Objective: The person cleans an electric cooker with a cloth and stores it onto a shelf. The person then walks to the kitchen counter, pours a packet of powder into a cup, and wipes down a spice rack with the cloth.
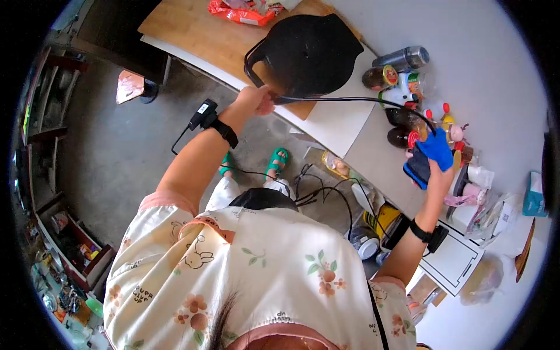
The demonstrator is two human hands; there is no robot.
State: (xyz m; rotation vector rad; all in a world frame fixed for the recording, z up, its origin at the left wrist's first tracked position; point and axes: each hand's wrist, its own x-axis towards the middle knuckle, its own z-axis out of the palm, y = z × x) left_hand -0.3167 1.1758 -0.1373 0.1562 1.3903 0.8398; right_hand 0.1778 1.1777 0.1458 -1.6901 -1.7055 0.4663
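My left hand [262, 100] is closed at the near edge of a broad black round thing [318, 53], which looks like a pan with pointed lips. A thin black cord-like strip [356, 99] runs from this hand to the right, towards my other hand. A black loop [249, 64] stands out at the round thing's left side. On the right, my right hand [438, 166] is closed on a blue and black cloth or mitt [436, 150] beside the bottles. Its fingers are partly hidden by the cloth.
Bottles and jars [402, 137] line the wall along the counter [373, 149]. A wooden board [186, 26] carries a red packet [245, 13]. Black cables [318, 189] hang near my legs. Shelves [55, 146] stand at the left, and a dustpan [129, 87] is on the floor.
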